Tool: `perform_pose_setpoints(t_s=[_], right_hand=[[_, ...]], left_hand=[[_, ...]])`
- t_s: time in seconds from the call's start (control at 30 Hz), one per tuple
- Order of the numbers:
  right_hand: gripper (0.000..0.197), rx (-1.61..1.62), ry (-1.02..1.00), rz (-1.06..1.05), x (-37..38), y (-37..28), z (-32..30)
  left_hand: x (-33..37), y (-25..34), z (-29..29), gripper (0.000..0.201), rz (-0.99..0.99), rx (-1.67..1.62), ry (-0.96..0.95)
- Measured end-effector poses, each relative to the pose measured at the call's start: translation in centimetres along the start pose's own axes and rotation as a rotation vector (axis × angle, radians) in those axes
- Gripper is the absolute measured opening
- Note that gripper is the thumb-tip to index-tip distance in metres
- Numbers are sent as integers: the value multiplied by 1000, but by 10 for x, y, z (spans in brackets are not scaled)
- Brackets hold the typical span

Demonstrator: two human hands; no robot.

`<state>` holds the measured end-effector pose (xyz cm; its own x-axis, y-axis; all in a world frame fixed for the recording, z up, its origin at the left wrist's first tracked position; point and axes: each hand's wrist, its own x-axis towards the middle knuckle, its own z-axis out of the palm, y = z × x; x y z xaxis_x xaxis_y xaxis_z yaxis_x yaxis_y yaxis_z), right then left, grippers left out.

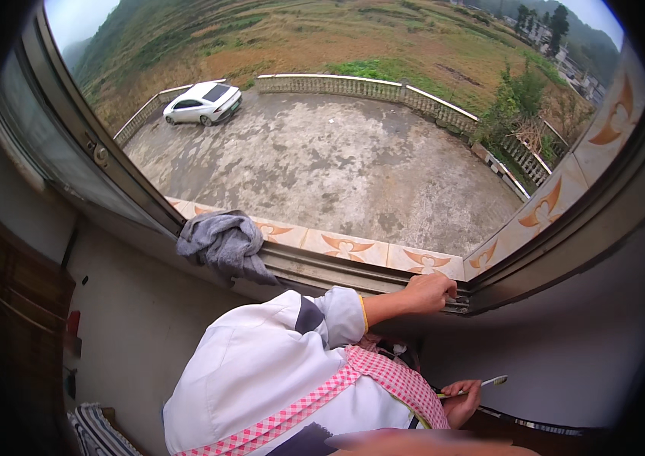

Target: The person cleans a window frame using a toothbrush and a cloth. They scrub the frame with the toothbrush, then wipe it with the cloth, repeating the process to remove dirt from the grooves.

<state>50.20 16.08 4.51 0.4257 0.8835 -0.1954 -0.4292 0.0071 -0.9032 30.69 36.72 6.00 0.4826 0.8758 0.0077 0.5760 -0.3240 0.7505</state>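
My left hand (430, 293) reaches to the right end of the metal window track (330, 270). Its fingers are curled and pressed down at the corner by the frame; whatever they may grip is hidden. Lower down, my right hand (464, 404) is closed around the handle of a toothbrush (499, 380), whose bristled head points right. A crumpled grey cloth (225, 242) lies draped over the sill and track, left of my left hand.
An open window pane (72, 152) stands on the left. Patterned tiles (347, 246) edge the sill. Outside, a white car (202, 102) is parked on a concrete yard (322, 159) with a balustrade (368, 87). A striped cloth (98, 429) is at the lower left.
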Motion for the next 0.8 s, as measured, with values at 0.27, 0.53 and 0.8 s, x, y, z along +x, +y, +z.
perform_pose_setpoints(t_s=[0.27,0.53,0.8], right_hand=[[41,29,-84,-17,7,12,5],[41,92,-68,-37,6,22,-3],[41,88,-59,-58,1,22,-9]], left_hand=[[-13,10,-20,23,3,53,-98],[-9,1,-17,22,43,53,-74],[-15,1,-12,24,74,93,-30]])
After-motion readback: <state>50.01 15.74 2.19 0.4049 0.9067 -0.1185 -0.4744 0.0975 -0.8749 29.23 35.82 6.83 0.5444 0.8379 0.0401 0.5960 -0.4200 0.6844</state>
